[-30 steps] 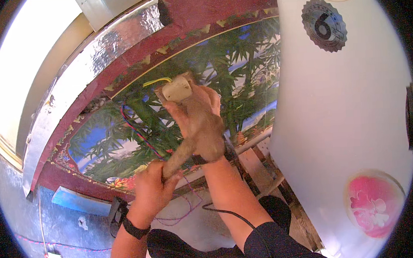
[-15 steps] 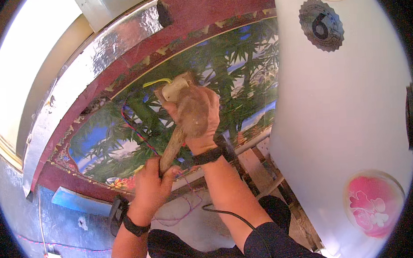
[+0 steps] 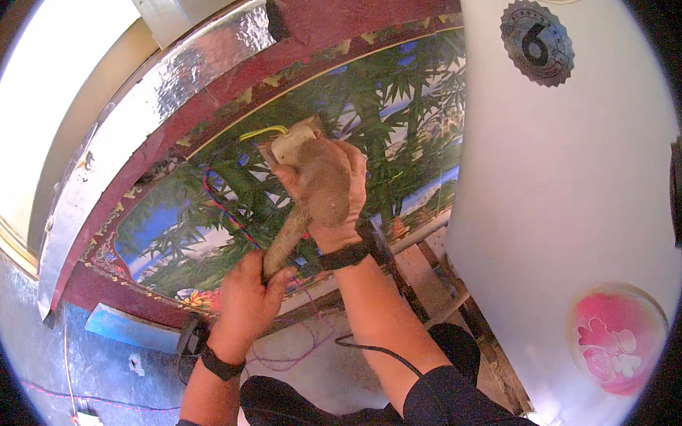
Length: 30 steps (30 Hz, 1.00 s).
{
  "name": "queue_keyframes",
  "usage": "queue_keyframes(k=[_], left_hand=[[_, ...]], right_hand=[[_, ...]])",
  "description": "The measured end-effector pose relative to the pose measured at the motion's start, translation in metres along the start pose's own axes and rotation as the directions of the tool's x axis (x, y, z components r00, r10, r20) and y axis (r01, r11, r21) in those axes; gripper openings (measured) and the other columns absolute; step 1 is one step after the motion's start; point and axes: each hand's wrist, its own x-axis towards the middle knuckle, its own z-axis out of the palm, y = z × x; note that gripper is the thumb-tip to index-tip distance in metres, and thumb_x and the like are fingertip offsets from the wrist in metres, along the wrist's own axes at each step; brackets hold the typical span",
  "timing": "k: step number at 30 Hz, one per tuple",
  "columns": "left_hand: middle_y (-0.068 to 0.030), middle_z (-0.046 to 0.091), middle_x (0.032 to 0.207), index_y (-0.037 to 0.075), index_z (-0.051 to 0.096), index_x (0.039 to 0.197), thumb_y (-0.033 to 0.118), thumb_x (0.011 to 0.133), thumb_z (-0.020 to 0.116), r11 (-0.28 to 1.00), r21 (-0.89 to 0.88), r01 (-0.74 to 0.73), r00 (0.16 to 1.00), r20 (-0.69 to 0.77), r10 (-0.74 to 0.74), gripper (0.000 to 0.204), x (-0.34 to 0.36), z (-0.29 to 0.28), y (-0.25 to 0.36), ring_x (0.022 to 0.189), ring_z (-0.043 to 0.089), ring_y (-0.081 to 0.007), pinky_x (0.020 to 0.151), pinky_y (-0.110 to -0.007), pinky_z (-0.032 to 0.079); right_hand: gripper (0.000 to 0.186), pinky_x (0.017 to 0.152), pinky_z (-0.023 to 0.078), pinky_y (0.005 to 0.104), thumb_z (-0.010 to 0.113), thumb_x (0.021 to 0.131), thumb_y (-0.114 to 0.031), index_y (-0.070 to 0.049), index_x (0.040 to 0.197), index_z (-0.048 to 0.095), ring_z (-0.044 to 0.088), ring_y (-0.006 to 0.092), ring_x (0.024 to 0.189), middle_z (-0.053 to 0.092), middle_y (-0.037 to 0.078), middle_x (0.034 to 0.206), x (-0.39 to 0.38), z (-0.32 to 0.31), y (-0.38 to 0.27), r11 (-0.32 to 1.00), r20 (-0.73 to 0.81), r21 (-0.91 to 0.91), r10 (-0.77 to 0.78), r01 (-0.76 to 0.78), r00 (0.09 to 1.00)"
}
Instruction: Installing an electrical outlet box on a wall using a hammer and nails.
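Left hand: At lower centre-left of the frame I see the left hand [image 3: 247, 297] wrapped round the handle of a mallet [image 3: 325, 197]. It grips toward the handle's lower end, which I take as leaving the head free to swing.
Mallet: Its handle slants up and right; its rounded, blurred head overlaps the right hand in my view. Whether the two touch, I cannot tell.
Right hand: Near the centre, the right hand [image 3: 357, 174] is closed about a pale box [image 3: 292, 144], thumb at the left, fingers at the right. The mallet head hides the middle of this grip, which I judge is meant to steady the box.
Board: A brown board [image 3: 314, 123] shows behind the box, perhaps as its backing.
Wire: A yellow wire [image 3: 265, 132] runs left from the box's top, well away from the fingers.
Cord: A red-and-blue cord [image 3: 220, 206] lies left of centre.
Table: Under all this I see a bamboo-printed top [image 3: 369, 82], its dark red border edged by a shiny strip [image 3: 160, 84] at upper left, probably for protection.
Surroundings: A white panel [image 3: 561, 196] fills the right; a blue strip [image 3: 131, 329] lies at lower left.
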Motion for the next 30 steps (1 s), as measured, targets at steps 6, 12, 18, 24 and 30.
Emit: queue_keyframes(k=[6, 12, 18, 24, 30], left_hand=[[-0.0204, 0.059, 0.08, 0.003, 0.055, 0.094, 0.02, 0.078, 0.076, 0.981, -0.13, -0.141, 0.99, -0.017, 0.14, 0.031, -0.029, -0.006, 0.01, 0.071, 0.061, -0.0407, 0.06, -0.046, 0.047], [-0.0204, 0.06, 0.08, 0.002, 0.057, 0.09, 0.02, 0.078, 0.076, 0.98, -0.17, 0.107, 0.993, -0.034, -0.114, 0.029, -0.081, 0.007, -0.016, 0.07, 0.06, -0.0412, 0.061, -0.045, 0.047], [-0.0216, 0.059, 0.074, 0.0, 0.054, 0.084, 0.019, 0.08, 0.073, 0.928, -0.228, 0.294, 0.956, 0.056, -0.289, 0.027, -0.123, 0.01, -0.02, 0.067, 0.059, -0.0418, 0.058, -0.045, 0.045], [-0.0205, 0.059, 0.073, 0.0, 0.055, 0.089, 0.022, 0.082, 0.073, 0.907, -0.241, 0.344, 0.939, 0.091, -0.332, 0.029, -0.146, 0.015, -0.028, 0.066, 0.059, -0.0394, 0.059, -0.044, 0.047], [-0.0196, 0.058, 0.071, 0.0, 0.055, 0.092, 0.023, 0.083, 0.073, 0.895, -0.277, 0.35, 0.937, 0.096, -0.337, 0.03, -0.16, 0.022, -0.036, 0.066, 0.06, -0.036, 0.06, -0.043, 0.048]], right_hand=[[0.058, 0.086, 0.049, 0.0398, 0.083, 0.067, -0.033, -0.011, 0.115, 0.06, 0.056, 0.0323, 0.103, 0.059, 0.01, 0.109, 0.007, -0.009, 0.012, 0.995, -0.045, -0.087, -0.052, 0.048, 0.998], [0.065, 0.085, 0.049, 0.0428, 0.083, 0.067, -0.041, -0.007, 0.116, 0.059, 0.056, 0.0339, 0.099, 0.058, 0.015, 0.108, 0.013, -0.015, -0.02, 0.999, -0.013, -0.044, 0.021, -0.021, 1.0], [0.06, 0.086, 0.048, 0.0439, 0.085, 0.066, -0.032, -0.001, 0.111, 0.06, 0.057, 0.0355, 0.098, 0.058, 0.017, 0.106, 0.018, -0.024, -0.028, 0.999, 0.039, -0.021, 0.047, -0.047, 0.998], [0.064, 0.084, 0.047, 0.0452, 0.084, 0.067, -0.039, -0.002, 0.113, 0.059, 0.055, 0.0363, 0.098, 0.058, 0.017, 0.106, 0.018, -0.028, -0.032, 0.992, 0.057, -0.124, 0.01, -0.003, 0.998], [0.066, 0.084, 0.046, 0.0459, 0.082, 0.068, -0.043, -0.002, 0.113, 0.057, 0.054, 0.0365, 0.097, 0.058, 0.017, 0.104, 0.021, -0.032, -0.028, 0.983, 0.091, -0.166, -0.07, 0.085, 0.993]])
